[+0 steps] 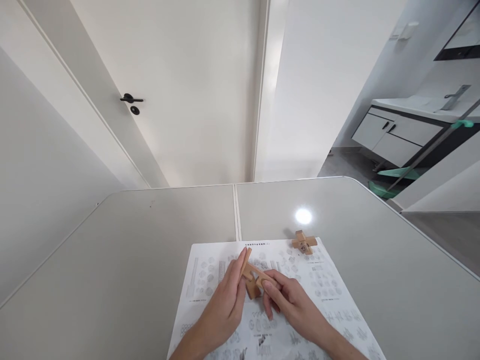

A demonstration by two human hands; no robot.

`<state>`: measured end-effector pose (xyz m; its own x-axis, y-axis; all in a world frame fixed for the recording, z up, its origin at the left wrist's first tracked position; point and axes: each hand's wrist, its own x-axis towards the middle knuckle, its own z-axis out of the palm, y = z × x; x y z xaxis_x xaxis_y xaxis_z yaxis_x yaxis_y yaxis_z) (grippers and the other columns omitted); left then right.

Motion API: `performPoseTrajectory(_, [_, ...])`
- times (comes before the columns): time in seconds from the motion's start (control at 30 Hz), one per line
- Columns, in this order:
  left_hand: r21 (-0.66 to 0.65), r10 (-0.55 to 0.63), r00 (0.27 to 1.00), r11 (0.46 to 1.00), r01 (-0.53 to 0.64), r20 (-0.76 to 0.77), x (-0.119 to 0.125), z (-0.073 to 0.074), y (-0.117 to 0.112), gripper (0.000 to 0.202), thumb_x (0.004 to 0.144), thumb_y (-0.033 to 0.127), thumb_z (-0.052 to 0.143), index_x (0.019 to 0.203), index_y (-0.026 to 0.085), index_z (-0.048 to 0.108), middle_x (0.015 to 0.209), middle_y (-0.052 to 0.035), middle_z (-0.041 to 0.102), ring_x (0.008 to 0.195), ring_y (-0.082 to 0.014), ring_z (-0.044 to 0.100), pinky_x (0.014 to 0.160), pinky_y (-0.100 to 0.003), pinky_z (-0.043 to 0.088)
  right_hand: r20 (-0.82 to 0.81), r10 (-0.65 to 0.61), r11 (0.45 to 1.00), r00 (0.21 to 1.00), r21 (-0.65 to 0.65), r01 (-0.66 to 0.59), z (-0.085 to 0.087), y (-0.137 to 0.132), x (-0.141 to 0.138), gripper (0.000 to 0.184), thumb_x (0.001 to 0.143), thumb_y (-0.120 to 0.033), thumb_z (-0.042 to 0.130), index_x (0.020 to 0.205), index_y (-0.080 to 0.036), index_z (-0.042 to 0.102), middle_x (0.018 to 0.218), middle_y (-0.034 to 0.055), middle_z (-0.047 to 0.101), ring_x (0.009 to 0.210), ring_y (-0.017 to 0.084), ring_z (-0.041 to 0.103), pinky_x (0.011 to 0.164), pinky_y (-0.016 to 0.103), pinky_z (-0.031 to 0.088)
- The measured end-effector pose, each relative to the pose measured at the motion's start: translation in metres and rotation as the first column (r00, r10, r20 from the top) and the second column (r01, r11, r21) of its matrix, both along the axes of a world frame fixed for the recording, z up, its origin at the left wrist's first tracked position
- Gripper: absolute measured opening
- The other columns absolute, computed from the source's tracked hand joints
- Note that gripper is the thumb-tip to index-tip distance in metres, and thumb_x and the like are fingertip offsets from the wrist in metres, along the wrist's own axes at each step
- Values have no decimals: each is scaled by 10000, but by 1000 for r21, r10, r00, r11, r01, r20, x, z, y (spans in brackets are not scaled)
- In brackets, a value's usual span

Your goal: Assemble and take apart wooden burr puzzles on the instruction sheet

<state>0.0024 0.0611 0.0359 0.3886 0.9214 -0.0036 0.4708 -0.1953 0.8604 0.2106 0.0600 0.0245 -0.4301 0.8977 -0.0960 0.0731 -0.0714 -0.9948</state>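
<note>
Both of my hands meet over a printed instruction sheet (322, 285) on the grey table (123, 260). My left hand (225, 305) is closed with its fingers pressed along one side of a wooden puzzle assembly (252, 277) made of notched sticks. Opposite it, my right hand (288, 302) pinches the same assembly, thumb on top of a stick. A second, finished cross-shaped wooden puzzle (304, 242) lies on the sheet's far right corner, apart from both hands.
The table has a seam (236, 212) down its middle and a rounded far right corner. Behind it stand a white door with a black handle (131, 99) and white walls. At the right are a vanity cabinet (397, 135) and a green mop (397, 174).
</note>
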Motion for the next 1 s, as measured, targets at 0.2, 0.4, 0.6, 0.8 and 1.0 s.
performPoseTrajectory(0.2, [-65, 57, 990, 997, -49, 128, -3, 5, 3, 504, 1112, 362, 339, 1614, 362, 310, 1688, -21, 342, 1556, -277, 306, 1280, -509, 281, -189, 190, 975, 963, -77, -207, 3, 2, 3, 410, 1050, -576, 488, 1072, -184, 607, 837, 75, 754, 645, 171, 638, 611, 293, 457])
performPoseTrajectory(0.4, [-82, 21, 992, 997, -11, 121, -6, 6, 3, 518, 1107, 360, 357, 1619, 393, 291, 1669, -10, 379, 1518, -268, 379, 1255, -508, 323, -162, 169, 983, 972, -42, -178, -2, -1, 4, 405, 1053, -563, 493, 1021, -181, 626, 751, 67, 763, 573, 158, 619, 595, 295, 449])
performPoseTrajectory(0.6, [-39, -29, 990, 999, 34, 135, 1, 12, -1, 505, 1102, 336, 387, 1606, 341, 358, 1409, -88, 650, 1239, -252, 650, 1118, -446, 487, -151, 137, 988, 979, -45, -145, -4, -3, 1, 421, 1051, -575, 486, 984, -180, 616, 733, 62, 758, 557, 157, 619, 575, 291, 444])
performPoseTrajectory(0.8, [-59, -134, 984, 988, 141, 118, 9, 17, -5, 531, 1115, 289, 334, 1638, 322, 249, 1113, -62, 738, 999, -203, 716, 1018, -404, 534, -173, 105, 991, 979, -60, -117, -8, -3, -2, 405, 1051, -570, 490, 941, -188, 574, 710, 46, 741, 543, 150, 610, 566, 283, 440])
performPoseTrajectory(1.0, [9, -209, 977, 978, 209, 29, 10, 17, -8, 561, 1102, 212, 343, 1642, 321, 236, 971, -41, 765, 860, -182, 729, 897, -343, 599, -164, 87, 995, 983, -41, -94, -12, -4, -5, 399, 1045, -556, 515, 876, -197, 555, 669, 34, 717, 533, 147, 594, 563, 281, 437])
